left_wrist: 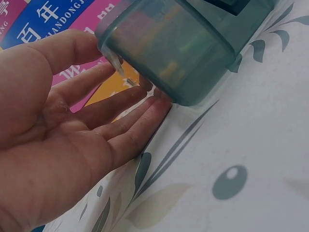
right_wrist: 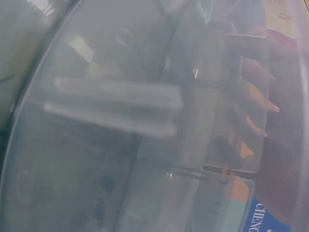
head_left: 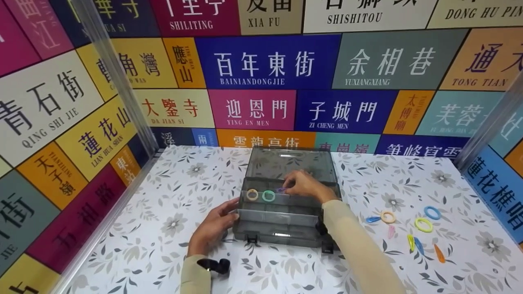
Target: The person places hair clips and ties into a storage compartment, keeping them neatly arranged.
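Nearest are two beige sleeves [head_left: 196, 273], one on each forearm, and one black strapped wrist camera [head_left: 214, 265] on the left wrist.

To the right, on the white tablecloth printed with grey flowers and leaves [head_left: 286, 269], lie five slim, drop-shaped clips: one orange clip [head_left: 439, 253], one blue clip [head_left: 418, 246] close beside one yellow clip [head_left: 411, 242], one pink clip [head_left: 391, 232], and a second blue clip [head_left: 372, 219]. Three loose rings are there too: one yellow ring [head_left: 416, 223], one orange ring [head_left: 382, 217] just beside the second blue clip, and, farthest back, one blue ring [head_left: 425, 212].

In the middle stands one translucent grey plastic box [head_left: 278, 234] with two black clasps [head_left: 252, 238] along its front and two clear lengthwise dividers [head_left: 278, 217]. The left hand [head_left: 216, 223] touches its left side, fingers spread and only slightly bent, gripping nothing.

Farther in, three rings are at the rear divider: one peach ring [head_left: 247, 195], one mint-green ring [head_left: 263, 196] and one small purple ring [head_left: 280, 190]. The right hand [head_left: 304, 185] pinches the purple one, thumb and fingers drawn together; which side of the divider it is on, I cannot tell.

Behind, one grey see-through lid [head_left: 286, 163] stands raised before a wall of coloured street-name panels [head_left: 265, 61].
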`<state>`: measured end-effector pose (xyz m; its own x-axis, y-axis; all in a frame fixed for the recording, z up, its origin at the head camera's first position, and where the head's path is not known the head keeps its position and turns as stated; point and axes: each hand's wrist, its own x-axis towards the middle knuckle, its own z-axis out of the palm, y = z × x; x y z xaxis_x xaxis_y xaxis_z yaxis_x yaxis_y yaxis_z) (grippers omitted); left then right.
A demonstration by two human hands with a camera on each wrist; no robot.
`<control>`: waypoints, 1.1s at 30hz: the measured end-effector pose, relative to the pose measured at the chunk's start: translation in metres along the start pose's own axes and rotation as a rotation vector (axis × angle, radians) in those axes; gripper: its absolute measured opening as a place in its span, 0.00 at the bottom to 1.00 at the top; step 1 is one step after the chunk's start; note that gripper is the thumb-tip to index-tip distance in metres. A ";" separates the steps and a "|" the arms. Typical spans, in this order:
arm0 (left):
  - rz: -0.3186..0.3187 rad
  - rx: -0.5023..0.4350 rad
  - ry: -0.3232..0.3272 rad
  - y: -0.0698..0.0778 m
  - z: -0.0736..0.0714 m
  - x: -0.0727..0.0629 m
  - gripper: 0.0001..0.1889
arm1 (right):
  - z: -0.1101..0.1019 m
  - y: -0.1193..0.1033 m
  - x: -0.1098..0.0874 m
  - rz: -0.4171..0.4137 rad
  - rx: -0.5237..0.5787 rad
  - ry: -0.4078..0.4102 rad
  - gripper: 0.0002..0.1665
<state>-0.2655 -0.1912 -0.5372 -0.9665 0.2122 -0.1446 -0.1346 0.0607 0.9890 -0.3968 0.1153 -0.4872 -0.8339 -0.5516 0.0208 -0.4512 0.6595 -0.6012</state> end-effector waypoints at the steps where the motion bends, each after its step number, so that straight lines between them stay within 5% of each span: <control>1: 0.002 0.002 -0.003 0.000 0.000 0.000 0.33 | 0.000 0.000 0.000 0.004 0.000 0.001 0.07; 13: -0.001 0.015 -0.007 0.001 0.000 0.003 0.32 | 0.001 -0.003 -0.004 0.049 -0.091 0.013 0.11; 20: 0.050 -0.007 -0.038 0.001 0.000 0.003 0.33 | -0.004 -0.006 -0.005 0.092 -0.056 -0.030 0.15; 33: 0.035 0.005 -0.022 -0.001 -0.001 0.000 0.32 | -0.027 -0.018 -0.019 0.048 0.034 -0.019 0.19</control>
<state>-0.2653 -0.1926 -0.5386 -0.9654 0.2361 -0.1110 -0.1002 0.0574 0.9933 -0.3817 0.1277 -0.4558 -0.8479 -0.5297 -0.0241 -0.3992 0.6677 -0.6283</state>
